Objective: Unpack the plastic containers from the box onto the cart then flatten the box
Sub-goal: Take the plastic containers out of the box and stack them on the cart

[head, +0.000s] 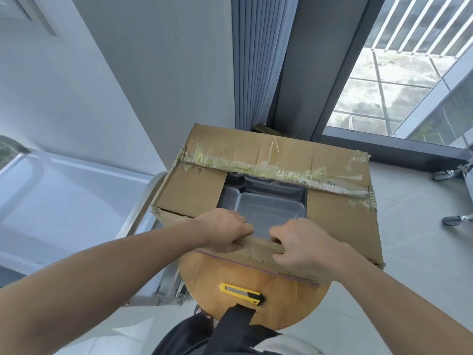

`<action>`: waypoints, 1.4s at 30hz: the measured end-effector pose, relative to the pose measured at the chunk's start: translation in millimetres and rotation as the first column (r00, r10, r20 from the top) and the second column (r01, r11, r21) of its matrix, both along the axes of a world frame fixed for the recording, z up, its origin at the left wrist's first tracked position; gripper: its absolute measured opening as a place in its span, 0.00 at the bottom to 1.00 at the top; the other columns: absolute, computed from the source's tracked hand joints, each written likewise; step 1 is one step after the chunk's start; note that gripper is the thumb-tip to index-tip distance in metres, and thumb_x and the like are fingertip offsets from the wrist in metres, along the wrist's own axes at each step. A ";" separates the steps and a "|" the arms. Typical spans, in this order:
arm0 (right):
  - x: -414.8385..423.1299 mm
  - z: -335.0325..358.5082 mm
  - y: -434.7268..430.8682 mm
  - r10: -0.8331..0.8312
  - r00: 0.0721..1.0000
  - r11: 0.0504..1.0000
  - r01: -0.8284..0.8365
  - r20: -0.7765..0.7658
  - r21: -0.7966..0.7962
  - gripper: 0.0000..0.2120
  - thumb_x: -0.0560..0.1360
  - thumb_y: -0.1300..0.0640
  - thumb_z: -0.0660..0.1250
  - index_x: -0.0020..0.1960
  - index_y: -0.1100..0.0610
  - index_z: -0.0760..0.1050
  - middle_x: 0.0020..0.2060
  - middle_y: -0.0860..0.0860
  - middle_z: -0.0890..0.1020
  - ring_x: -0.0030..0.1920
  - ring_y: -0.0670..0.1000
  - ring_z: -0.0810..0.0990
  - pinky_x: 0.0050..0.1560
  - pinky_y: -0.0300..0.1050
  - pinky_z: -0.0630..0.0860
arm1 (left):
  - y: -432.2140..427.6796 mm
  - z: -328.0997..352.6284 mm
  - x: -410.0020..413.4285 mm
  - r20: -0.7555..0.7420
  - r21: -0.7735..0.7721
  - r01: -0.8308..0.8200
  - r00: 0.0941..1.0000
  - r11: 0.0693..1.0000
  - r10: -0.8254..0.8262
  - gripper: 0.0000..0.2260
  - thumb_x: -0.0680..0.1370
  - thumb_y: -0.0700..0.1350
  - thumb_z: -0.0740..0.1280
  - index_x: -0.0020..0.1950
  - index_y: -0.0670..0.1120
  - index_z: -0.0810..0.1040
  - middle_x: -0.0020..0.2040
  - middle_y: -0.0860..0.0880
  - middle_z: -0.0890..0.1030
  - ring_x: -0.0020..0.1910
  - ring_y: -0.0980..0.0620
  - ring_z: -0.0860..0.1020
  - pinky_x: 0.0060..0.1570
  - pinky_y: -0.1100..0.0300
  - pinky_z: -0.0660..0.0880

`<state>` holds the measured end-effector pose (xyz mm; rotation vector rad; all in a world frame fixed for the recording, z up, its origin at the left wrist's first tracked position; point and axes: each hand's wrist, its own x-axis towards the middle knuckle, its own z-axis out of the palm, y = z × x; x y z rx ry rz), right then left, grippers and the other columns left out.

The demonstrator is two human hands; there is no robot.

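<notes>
A brown cardboard box (pixel 332 216) with torn clear tape stands on a round wooden stool (pixel 256 285). Its far flap lies shut, its side flaps lie flat, and clear plastic containers (pixel 268 208) show through the gap in the middle. My left hand (pixel 222 229) and my right hand (pixel 299 242) both grip the folded-down near flap (pixel 261 245) at the box's front edge, fingers curled over it. The steel cart (pixel 64 201) stands to the left of the box.
A yellow utility knife (pixel 242 293) lies on the stool near me. A grey curtain (pixel 256 60) and a large window (pixel 396 73) stand behind the box. Wheels of another trolley (pixel 453 219) show at the right on the tiled floor.
</notes>
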<state>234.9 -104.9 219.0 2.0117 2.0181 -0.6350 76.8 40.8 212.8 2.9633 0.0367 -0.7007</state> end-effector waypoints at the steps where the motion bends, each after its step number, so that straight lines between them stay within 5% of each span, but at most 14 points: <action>1: 1.3 0.0 1.2 -0.010 1.000 1.000 0.010 -0.013 -0.006 0.11 0.73 0.44 0.64 0.45 0.50 0.69 0.36 0.46 0.76 0.38 0.49 0.76 0.34 0.45 0.71 | 0.8 2.7 2.0 -0.014 -0.005 0.005 1.000 1.000 -0.005 0.09 0.80 0.52 0.63 0.53 0.48 0.71 0.47 0.49 0.74 0.51 0.46 0.75 0.43 0.54 0.69; 9: 6.6 12.0 6.2 -0.206 0.966 0.978 0.199 -0.153 -0.058 0.21 0.69 0.29 0.64 0.47 0.45 0.74 0.41 0.43 0.79 0.42 0.44 0.77 0.43 0.44 0.77 | 16.5 15.4 20.0 -0.169 -0.089 0.043 0.984 0.995 -0.058 0.21 0.73 0.63 0.70 0.51 0.47 0.70 0.46 0.49 0.76 0.42 0.47 0.74 0.38 0.53 0.70; 13: 8.5 20.4 16.7 -0.371 0.910 0.909 0.397 -0.184 0.128 0.17 0.76 0.34 0.62 0.49 0.48 0.77 0.42 0.41 0.78 0.42 0.42 0.75 0.41 0.38 0.71 | 33.3 27.6 31.5 -0.204 -0.217 0.037 0.975 0.975 -0.083 0.21 0.75 0.62 0.67 0.58 0.48 0.74 0.51 0.50 0.79 0.46 0.48 0.75 0.42 0.54 0.72; 17: 21.4 8.0 33.9 -0.532 0.845 0.751 0.498 -0.050 0.434 0.12 0.77 0.45 0.66 0.56 0.51 0.77 0.51 0.44 0.79 0.52 0.48 0.75 0.47 0.40 0.68 | 61.2 35.6 46.8 0.039 -0.174 0.080 0.996 0.982 -0.074 0.16 0.78 0.57 0.64 0.60 0.48 0.76 0.55 0.50 0.80 0.52 0.48 0.78 0.46 0.56 0.73; 23: 46.1 0.0 59.2 -0.625 0.769 0.730 0.514 0.136 0.451 0.26 0.76 0.49 0.69 0.71 0.52 0.66 0.67 0.50 0.71 0.65 0.54 0.69 0.63 0.49 0.69 | 99.7 30.7 63.8 0.417 0.011 0.050 0.908 0.999 -0.050 0.14 0.80 0.50 0.59 0.64 0.49 0.74 0.61 0.49 0.74 0.59 0.48 0.72 0.53 0.55 0.74; 30: 77.0 0.4 69.4 -0.528 0.819 0.802 0.395 0.225 0.447 0.21 0.72 0.52 0.69 0.65 0.50 0.75 0.60 0.47 0.78 0.60 0.52 0.75 0.59 0.49 0.69 | 116.8 26.2 69.9 0.358 0.179 -0.036 0.933 0.983 -0.031 0.20 0.78 0.49 0.61 0.70 0.51 0.69 0.71 0.50 0.68 0.67 0.47 0.69 0.64 0.53 0.67; 33: 94.1 14.3 66.1 -0.516 0.851 0.669 0.332 0.094 0.665 0.15 0.70 0.52 0.64 0.52 0.50 0.83 0.47 0.46 0.85 0.47 0.52 0.81 0.51 0.48 0.72 | 123.1 41.0 71.9 0.475 0.167 -0.119 0.880 0.979 0.026 0.15 0.78 0.48 0.59 0.63 0.50 0.76 0.60 0.50 0.79 0.57 0.45 0.78 0.57 0.51 0.72; 36: 116.7 34.3 76.3 -0.468 0.882 0.491 0.203 0.060 0.847 0.13 0.72 0.52 0.61 0.47 0.52 0.83 0.42 0.47 0.84 0.43 0.52 0.80 0.49 0.47 0.68 | 134.9 55.8 83.6 0.702 0.164 -0.212 0.711 0.963 0.037 0.12 0.75 0.46 0.60 0.52 0.46 0.81 0.46 0.48 0.83 0.43 0.42 0.81 0.46 0.49 0.76; 39: 137.8 45.5 94.9 -0.482 0.876 0.366 0.179 0.022 0.913 0.12 0.73 0.53 0.64 0.52 0.53 0.82 0.49 0.49 0.83 0.50 0.53 0.75 0.51 0.48 0.64 | 150.7 63.5 103.2 0.808 0.175 -0.320 0.587 0.931 0.050 0.17 0.72 0.41 0.70 0.61 0.45 0.77 0.55 0.46 0.81 0.50 0.41 0.80 0.52 0.47 0.74; 42: 150.9 44.4 109.3 -0.526 0.851 0.307 0.193 -0.003 0.932 0.15 0.74 0.57 0.68 0.60 0.56 0.78 0.53 0.53 0.81 0.54 0.57 0.75 0.56 0.48 0.63 | 158.0 62.4 125.3 0.797 0.234 -0.389 0.602 0.891 0.054 0.31 0.71 0.38 0.71 0.72 0.47 0.65 0.69 0.43 0.72 0.67 0.40 0.71 0.63 0.43 0.69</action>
